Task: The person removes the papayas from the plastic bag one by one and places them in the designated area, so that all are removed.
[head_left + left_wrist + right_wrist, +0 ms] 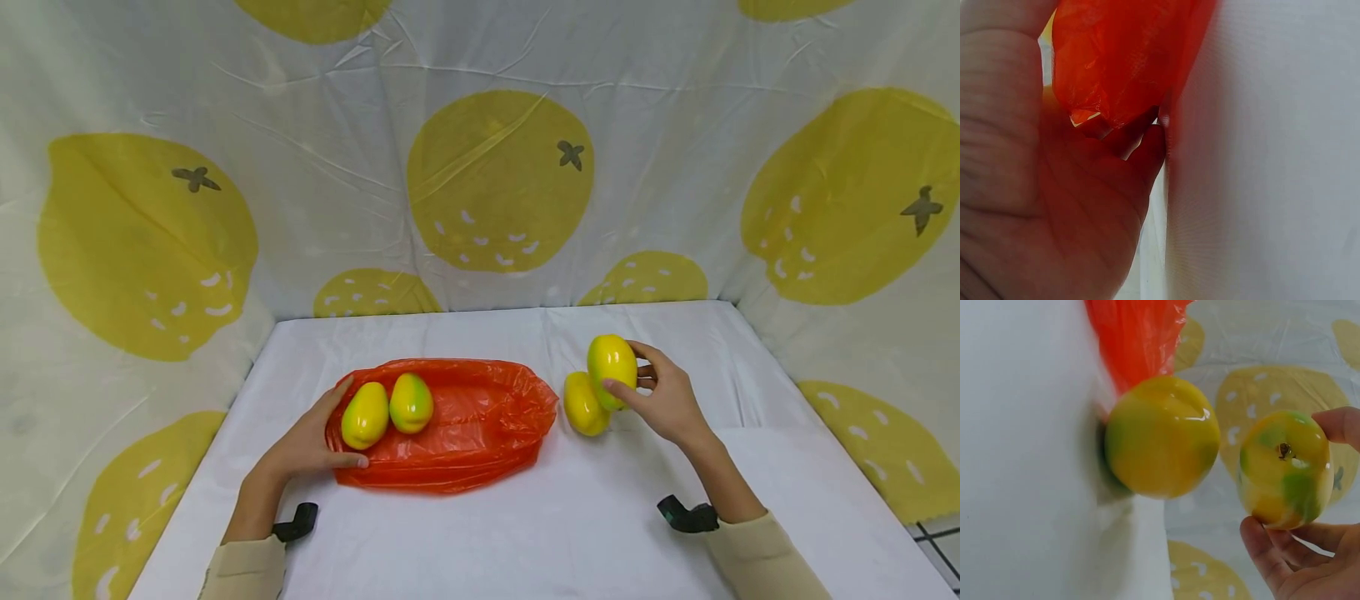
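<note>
A red plastic bag (480, 421) lies spread on the white table, its mouth facing up. Two shiny yellow-green mangoes (365, 415) sit side by side at its left end. My left hand (303, 442) holds that end, thumb along the front rim and fingers round the back; the left wrist view shows the red film (1116, 56) beside the palm. To the right of the bag, my right hand (671, 400) pinches a mango (1285, 469) between thumb and fingers, raised off the table. Another mango (1161, 437) lies on the cloth just left of it.
White cloth (487, 542) covers the table. Behind it and at both sides hang pale curtains (322, 183) printed with big yellow lemons. A black wrist camera (298, 522) is on the left wrist, and a second one (686, 514) on the right.
</note>
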Tool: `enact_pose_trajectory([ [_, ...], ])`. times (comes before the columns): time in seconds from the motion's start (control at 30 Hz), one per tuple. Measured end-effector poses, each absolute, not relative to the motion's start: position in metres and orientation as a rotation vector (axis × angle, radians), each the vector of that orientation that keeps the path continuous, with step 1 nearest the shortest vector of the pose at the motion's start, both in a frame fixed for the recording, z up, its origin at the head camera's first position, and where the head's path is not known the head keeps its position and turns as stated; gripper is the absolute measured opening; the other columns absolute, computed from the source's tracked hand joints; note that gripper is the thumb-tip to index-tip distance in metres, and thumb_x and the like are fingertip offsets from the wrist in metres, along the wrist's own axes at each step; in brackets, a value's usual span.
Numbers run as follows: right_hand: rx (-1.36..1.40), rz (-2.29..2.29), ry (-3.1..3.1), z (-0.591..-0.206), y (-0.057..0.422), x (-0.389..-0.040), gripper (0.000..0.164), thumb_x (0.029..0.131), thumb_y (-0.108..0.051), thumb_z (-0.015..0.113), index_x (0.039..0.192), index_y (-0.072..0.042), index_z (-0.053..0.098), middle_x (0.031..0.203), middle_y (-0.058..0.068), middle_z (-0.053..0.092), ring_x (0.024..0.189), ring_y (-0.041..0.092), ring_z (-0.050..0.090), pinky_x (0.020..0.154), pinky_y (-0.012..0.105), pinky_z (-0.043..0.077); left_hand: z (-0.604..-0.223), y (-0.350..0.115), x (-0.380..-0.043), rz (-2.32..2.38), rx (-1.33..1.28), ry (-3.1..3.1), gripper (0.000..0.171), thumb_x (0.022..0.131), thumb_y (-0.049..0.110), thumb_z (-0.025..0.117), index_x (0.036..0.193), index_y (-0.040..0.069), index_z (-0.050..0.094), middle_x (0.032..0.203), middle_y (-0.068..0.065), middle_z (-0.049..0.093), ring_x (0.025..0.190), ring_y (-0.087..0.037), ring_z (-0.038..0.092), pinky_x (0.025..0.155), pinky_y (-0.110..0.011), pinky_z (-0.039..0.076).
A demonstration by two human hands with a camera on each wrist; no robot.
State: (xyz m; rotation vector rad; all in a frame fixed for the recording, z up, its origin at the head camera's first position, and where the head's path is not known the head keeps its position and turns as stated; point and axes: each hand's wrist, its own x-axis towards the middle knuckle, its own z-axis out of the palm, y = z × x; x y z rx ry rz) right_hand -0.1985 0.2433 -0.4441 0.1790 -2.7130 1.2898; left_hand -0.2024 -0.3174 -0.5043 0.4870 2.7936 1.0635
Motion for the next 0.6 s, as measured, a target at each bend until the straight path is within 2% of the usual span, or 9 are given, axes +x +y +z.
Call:
enact_pose_trajectory([
  [0.1,0.157,1.292,-2.717,-0.447,0.249,-0.198,0.078,0.093,-0.041,0.076,0.155,-0.008,0.042,0.138,0.019,0.058,0.109,0.034,0.065,0.081,0.018,0.055,-0.504,-0.317,-0.202,1.066,0.484,2.795,0.133,0.065,0.051,0.094,0.167,0.027,0.012,0.166,-0.011,0.029,0.149,-0.038,0.033,0.109,-0.069,0.043],
  [0.2,0.141,1.298,-2.722,-0.449,0.255,-0.198,0.079,0.093,-0.041,0.076,0.155,-0.007,0.041,0.136,0.021,0.058,0.109,0.035,0.065,0.077,0.014,0.053,-0.504,-0.318,-0.202,1.061,0.484,2.797,0.133,0.065,0.051,0.094,0.167,0.026,0.012,0.166,-0.011,0.029,0.149,-0.038,0.033,0.109,-0.069,0.044],
  [0.6,0.070,1.256,-2.774,-0.464,0.270,-0.198,0.080,0.096,-0.045,0.072,0.156,-0.004,0.039,0.140,0.023,0.054,0.110,0.036,0.064,0.076,0.018,0.054,-0.504,-0.318,-0.203,1.057,0.477,2.793,0.133,0.065,0.052,0.093,0.167,0.025,0.011,0.166,-0.011,0.028,0.149,-0.039,0.033,0.109,-0.068,0.044],
])
